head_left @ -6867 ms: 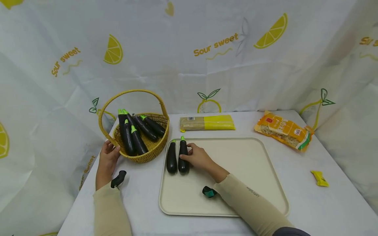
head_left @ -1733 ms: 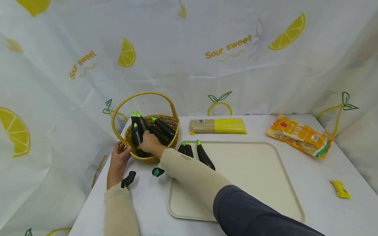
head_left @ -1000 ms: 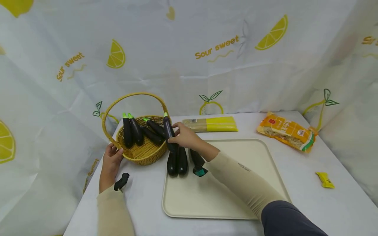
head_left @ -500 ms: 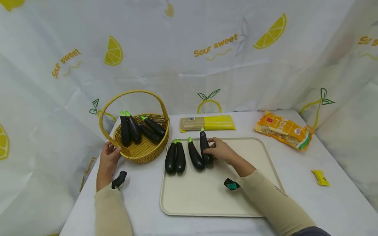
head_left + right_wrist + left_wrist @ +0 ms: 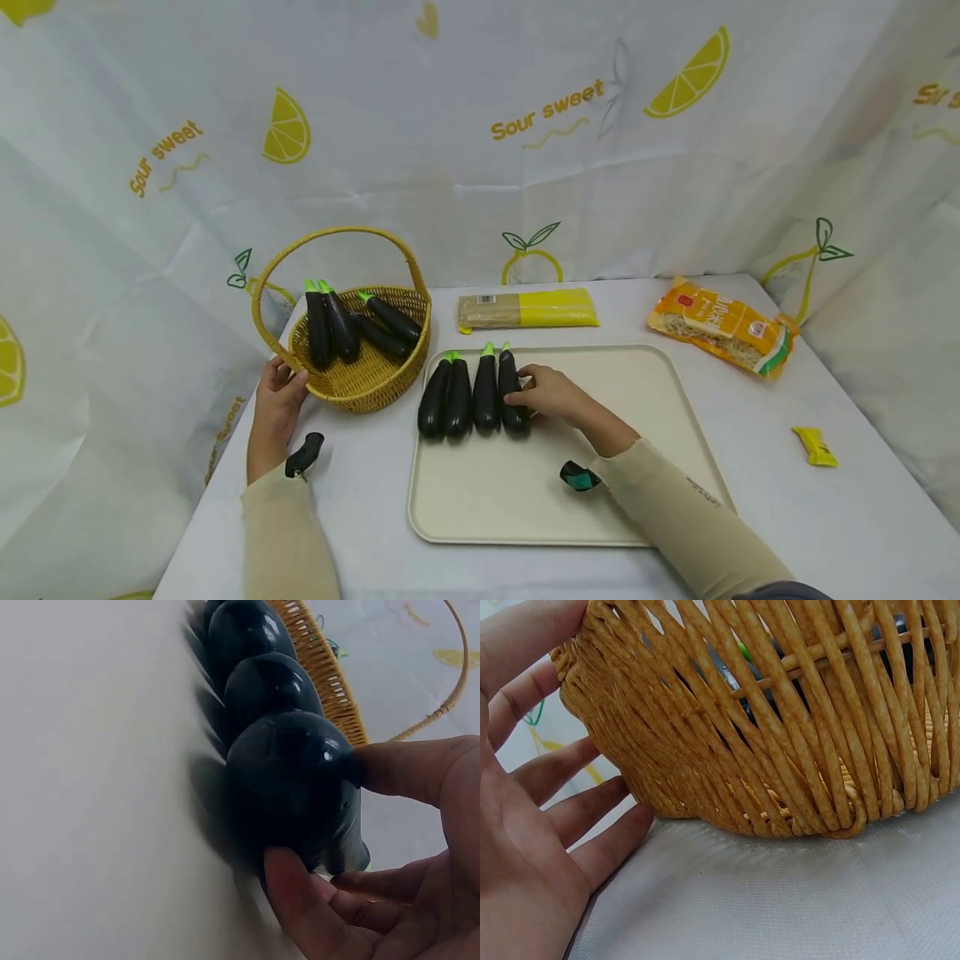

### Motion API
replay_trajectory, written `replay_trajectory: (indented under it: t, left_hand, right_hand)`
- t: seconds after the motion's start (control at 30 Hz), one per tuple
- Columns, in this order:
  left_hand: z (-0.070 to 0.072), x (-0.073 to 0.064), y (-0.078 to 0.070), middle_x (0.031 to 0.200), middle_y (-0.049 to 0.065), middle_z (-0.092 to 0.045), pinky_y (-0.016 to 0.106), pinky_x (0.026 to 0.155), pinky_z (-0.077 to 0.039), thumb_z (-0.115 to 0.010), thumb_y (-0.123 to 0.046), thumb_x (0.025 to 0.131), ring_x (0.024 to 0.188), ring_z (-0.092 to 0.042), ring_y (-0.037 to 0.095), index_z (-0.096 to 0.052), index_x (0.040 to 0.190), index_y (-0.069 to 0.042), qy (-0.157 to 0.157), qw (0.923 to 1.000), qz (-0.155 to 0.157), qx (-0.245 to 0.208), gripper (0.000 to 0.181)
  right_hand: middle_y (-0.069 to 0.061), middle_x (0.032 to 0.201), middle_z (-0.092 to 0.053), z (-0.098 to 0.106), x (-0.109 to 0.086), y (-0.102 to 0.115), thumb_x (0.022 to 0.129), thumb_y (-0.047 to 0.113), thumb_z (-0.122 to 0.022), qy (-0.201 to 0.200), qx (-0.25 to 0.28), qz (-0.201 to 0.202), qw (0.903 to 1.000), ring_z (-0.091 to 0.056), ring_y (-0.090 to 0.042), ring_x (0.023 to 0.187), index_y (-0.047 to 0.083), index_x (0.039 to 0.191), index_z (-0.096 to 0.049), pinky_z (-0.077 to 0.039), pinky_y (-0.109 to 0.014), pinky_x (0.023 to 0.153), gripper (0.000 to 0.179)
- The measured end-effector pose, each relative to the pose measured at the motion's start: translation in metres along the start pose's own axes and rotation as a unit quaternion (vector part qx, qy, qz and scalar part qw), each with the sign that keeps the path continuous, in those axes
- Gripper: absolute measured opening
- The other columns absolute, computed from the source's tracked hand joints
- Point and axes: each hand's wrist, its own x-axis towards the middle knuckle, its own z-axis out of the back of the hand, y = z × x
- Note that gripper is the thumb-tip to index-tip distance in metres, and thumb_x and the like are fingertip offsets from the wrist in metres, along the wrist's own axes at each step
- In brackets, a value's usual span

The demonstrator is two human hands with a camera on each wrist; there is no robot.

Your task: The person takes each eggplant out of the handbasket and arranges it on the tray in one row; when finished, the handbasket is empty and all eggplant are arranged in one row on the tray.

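Observation:
My right hand point(image 5: 551, 393) pinches the rightmost eggplant point(image 5: 512, 392) between thumb and fingers at the right end of a row on the beige tray point(image 5: 525, 517). Its rounded end fills the middle of the right wrist view, the other eggplants point(image 5: 255, 634) lined up behind it. On the left, my left hand point(image 5: 279, 404) holds the side of the wicker basket point(image 5: 367, 400). The left wrist view has its thumb at the basket's upper edge and the other fingers point(image 5: 615, 840) spread against the weave. Inside the basket lie several eggplants point(image 5: 341, 325), green stems toward the back.
Behind the tray lies a flat yellow-and-tan packet point(image 5: 528, 310). An orange bag of dried noodles point(image 5: 723, 327) is at the back right, and a small yellow wrapped piece point(image 5: 813, 447) sits on the white tabletop point(image 5: 780, 517). A lemon-print cloth point(image 5: 420, 125) hangs behind.
My right hand has carried eggplants from the basket to the tray, where the row has grown rightward. The last one has moved slightly left, beside its neighbour. My left hand stays at the basket.

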Motion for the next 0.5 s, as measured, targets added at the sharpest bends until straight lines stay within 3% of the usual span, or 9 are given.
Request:
replay_trajectory:
  t: [0.33,0.5]
  left_hand:
    - [-0.001,-0.001,0.001,0.136,0.004,-0.044,0.022,0.090,-0.045,-0.062,0.003,0.092,0.120,-0.045,0.017,-0.047,0.130,-0.017,-0.007,1.0000,-0.003,0.002,0.045]
    - [-0.001,0.000,0.002,0.138,0.004,-0.043,0.021,0.090,-0.045,-0.064,0.001,0.092,0.121,-0.045,0.018,-0.047,0.132,-0.018,-0.008,1.0000,-0.003,0.006,0.047]
  right_hand:
    - [-0.014,0.112,-0.062,0.017,0.007,0.002,0.090,0.043,-0.068,-0.025,-0.070,-0.003,0.9973,-0.065,-0.019,0.069,0.002,0.141,-0.044,-0.053,-0.034,0.065,0.069]
    - [-0.016,0.111,-0.063,0.024,0.021,0.027,0.091,0.040,-0.066,-0.050,-0.118,0.034,0.9911,-0.066,-0.019,0.066,0.001,0.140,-0.045,-0.053,-0.035,0.063,0.067]
